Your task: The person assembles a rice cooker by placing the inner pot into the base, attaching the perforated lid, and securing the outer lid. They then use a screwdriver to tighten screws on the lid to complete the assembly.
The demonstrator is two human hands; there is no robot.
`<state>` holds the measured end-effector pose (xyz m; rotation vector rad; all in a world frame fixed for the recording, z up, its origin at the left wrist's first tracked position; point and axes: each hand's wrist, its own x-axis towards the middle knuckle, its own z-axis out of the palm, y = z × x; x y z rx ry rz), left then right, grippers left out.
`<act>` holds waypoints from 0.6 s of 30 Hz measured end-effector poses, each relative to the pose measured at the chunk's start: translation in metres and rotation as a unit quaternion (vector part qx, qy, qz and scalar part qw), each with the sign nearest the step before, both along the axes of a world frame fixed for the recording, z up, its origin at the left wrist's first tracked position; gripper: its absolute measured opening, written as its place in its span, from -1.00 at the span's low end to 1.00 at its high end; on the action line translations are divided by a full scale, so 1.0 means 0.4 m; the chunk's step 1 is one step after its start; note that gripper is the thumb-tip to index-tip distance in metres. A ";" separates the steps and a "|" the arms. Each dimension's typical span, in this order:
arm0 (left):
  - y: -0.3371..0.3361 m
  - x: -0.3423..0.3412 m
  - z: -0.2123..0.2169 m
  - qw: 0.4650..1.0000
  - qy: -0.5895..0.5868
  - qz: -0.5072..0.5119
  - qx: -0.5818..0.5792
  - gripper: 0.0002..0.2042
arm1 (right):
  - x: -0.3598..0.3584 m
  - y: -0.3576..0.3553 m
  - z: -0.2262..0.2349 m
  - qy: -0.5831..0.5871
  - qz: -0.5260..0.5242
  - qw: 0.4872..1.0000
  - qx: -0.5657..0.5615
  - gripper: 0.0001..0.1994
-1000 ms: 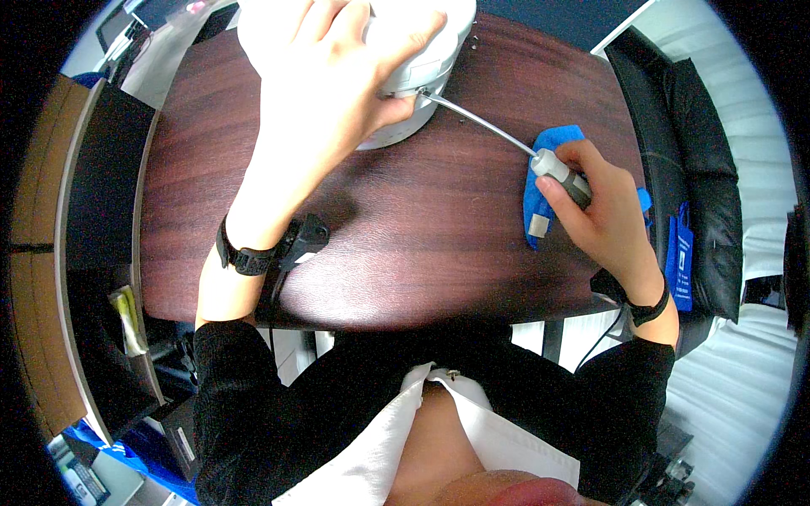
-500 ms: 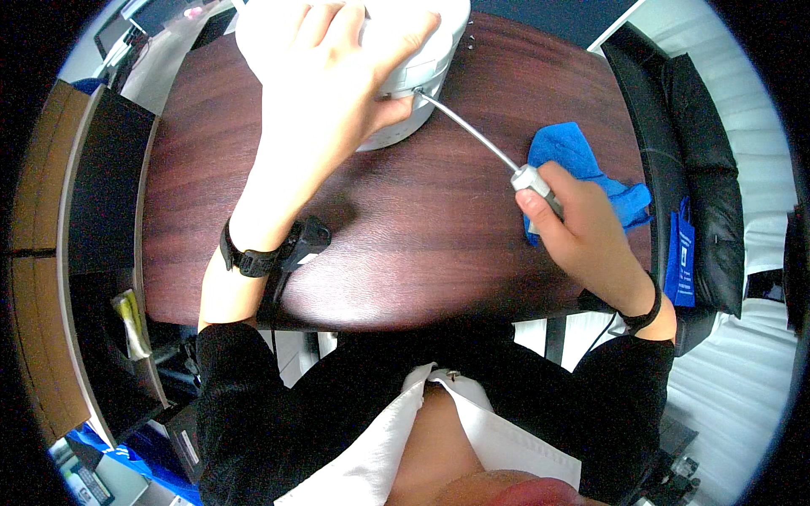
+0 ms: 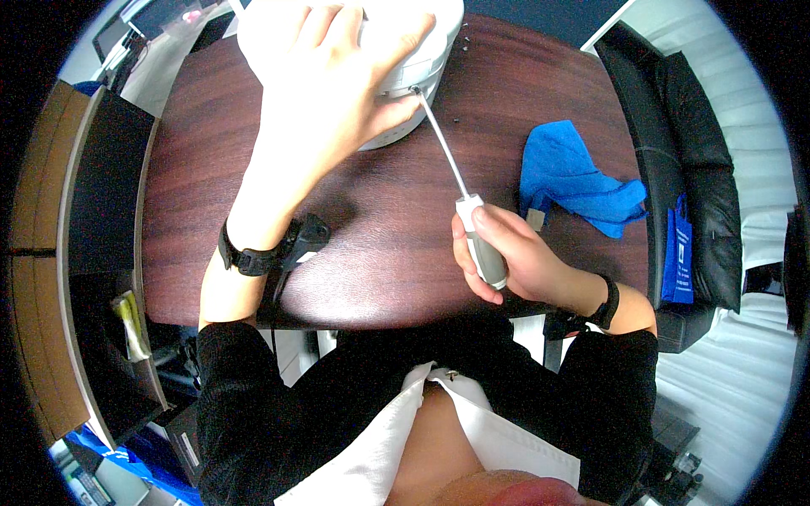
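Note:
A white rounded appliance stands at the far side of the table, its top cut off by the picture's edge. My left hand grips it, fingers spread over its upper part and thumb on the near side. In my right hand is a screwdriver with a grey and white handle. Its long metal shaft slants up and left, and its tip meets the appliance's side just by my left thumb. Whether the tip sits in a screw is too small to tell.
Right of the screwdriver lies a crumpled blue cloth on the dark wooden table. Several small bits, perhaps screws, rest beside the appliance. A black device with a cable is by my left wrist. A black sofa stands at the right.
My right hand has swung left and nearer to me with the screwdriver, turning its shaft steeper while the tip stays at the appliance. The blue cloth shows more fully. My left hand holds its place.

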<state>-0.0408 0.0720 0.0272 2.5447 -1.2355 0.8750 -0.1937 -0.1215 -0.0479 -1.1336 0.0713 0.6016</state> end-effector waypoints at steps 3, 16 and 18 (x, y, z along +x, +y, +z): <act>0.005 0.007 -0.004 1.000 -0.022 -0.008 0.005 -0.30 | 0.001 -0.004 0.006 -0.003 -0.007 0.999 -0.051 -0.63; 0.007 0.000 0.005 1.000 0.000 -0.007 0.010 -0.33 | 0.012 -0.067 0.091 -0.303 -0.051 0.821 -0.481 -0.79; 0.006 0.001 0.004 1.000 0.001 -0.006 0.016 -0.33 | 0.014 -0.067 0.123 -0.332 -0.057 0.763 -0.551 -0.79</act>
